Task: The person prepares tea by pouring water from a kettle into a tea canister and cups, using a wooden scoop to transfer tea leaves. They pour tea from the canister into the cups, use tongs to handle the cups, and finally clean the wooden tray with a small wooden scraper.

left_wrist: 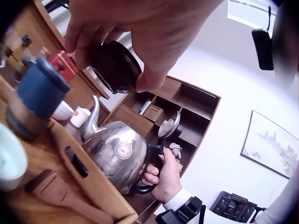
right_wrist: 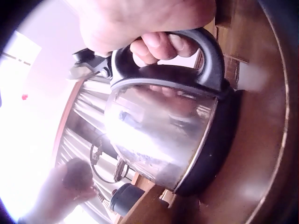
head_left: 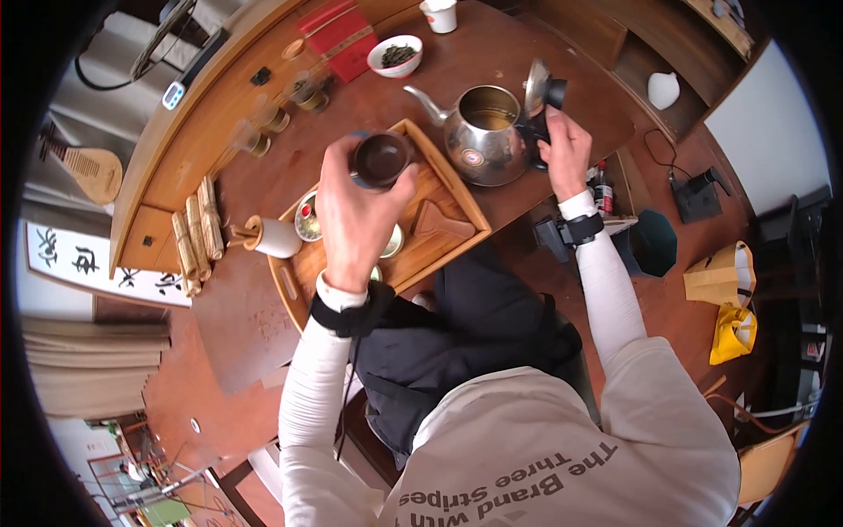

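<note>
1. Scanning from my remote post, I find bound rolls (head_left: 199, 230) at the left of the table (head_left: 571, 97), and near them a white holder (head_left: 279, 238) of wooden tools by the tray's end.
2. Next lies the wooden tray (head_left: 443, 260). A blue canister (left_wrist: 39, 93) and a flat brown tool (head_left: 443, 222) sit on it; the tool is near the right end.
3. Above the tray, my left grip (head_left: 356, 215) is wrapped round a dark cup (head_left: 383, 161), fingers on one side and thumb on the other, its hollow showing in the head view. I judge the cup light and stiff, probably brittle and smooth, so I favour a hold round its sides, snug rather than hard.
4. Just past the tray's right end, the metal kettle (head_left: 492, 156) is upright, spout (head_left: 426, 104) to the left, liquid visible inside. I cannot tell whether its base bears fully on the table. I expect it to be heavy and rigid, slick on the polished body, perhaps hot, with contents that could slosh.
5. Farthest right, my right grip (head_left: 566, 154) is curled round the kettle's black handle (right_wrist: 212, 56), beside the tipped-up lid (head_left: 535, 86). That handle is the place to hold; I would keep off the bare metal.
</note>
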Motion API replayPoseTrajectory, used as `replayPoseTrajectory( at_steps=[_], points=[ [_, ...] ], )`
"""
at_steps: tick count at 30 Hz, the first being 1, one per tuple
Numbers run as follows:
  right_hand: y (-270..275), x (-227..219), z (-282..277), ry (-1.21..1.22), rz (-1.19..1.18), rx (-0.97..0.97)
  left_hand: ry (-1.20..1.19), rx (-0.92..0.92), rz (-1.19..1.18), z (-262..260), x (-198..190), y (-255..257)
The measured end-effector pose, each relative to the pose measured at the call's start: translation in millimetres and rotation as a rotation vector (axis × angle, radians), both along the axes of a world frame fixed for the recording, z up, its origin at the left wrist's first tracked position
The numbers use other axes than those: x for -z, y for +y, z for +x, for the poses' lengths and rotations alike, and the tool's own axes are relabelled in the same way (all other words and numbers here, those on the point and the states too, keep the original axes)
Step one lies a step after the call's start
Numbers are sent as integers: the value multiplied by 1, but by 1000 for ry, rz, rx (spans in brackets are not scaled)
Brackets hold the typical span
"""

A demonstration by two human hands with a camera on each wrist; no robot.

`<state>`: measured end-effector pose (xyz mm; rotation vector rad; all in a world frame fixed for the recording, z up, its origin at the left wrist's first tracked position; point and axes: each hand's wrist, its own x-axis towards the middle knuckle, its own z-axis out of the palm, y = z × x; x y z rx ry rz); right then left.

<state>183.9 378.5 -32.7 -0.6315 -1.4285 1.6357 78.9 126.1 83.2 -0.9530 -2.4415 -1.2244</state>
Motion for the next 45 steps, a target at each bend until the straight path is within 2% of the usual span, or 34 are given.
replayPoseTrajectory(
  at_steps=[1, 5, 9, 11, 14, 17, 18, 21, 22, 24, 31, 33, 35, 37, 39, 41, 43, 45],
  points=[
    [-1, -4, 0, 3, 7, -10, -86, -73, 4, 7, 3, -15],
    [-5, -16, 3, -11, 14, -83, -110, -276, -23, 13, 37, -77],
    [6, -10, 4, -23, 10, -161, -129, -391, -82, 10, 59, -112],
    [9, -13, 5, -50, 31, -179, -105, -420, -80, 6, 69, -119],
    [1, -40, 7, -107, 206, -182, -80, -414, -191, 2, 80, -123],
    [4, -49, 10, -125, 126, -314, -41, -401, -210, -1, 87, -123],
    [4, -45, 7, -162, 127, -234, -45, -402, -205, -1, 87, -122],
    [8, -43, 3, -256, 117, -188, -67, -378, -199, -5, 88, -121],
    [9, -41, 0, -254, 125, -197, -100, -376, -193, -5, 87, -120],
    [9, -34, -6, -151, 129, -22, -120, -388, -204, -6, 86, -117],
    [14, -22, -16, -118, 173, 120, -181, -393, -227, -11, 98, -114],
    [18, -16, -24, 52, 327, 230, -132, -386, -261, -10, 98, -114],
    [24, -14, -24, 51, 319, 218, -127, -384, -280, -10, 98, -117],
    [25, -20, -20, -33, 281, 216, -120, -379, -302, -7, 94, -121],
    [25, -27, -12, -119, 250, 172, 63, -396, -255, -3, 89, -125],
    [22, -33, -5, -216, 285, 154, 104, -375, -203, -8, 82, -129],
    [32, -28, 3, -91, 545, 270, 145, -362, -147, -13, 73, -128],
    [22, -37, 21, -67, 473, 379, 173, -325, -118, -25, 63, -123]
  ],
)
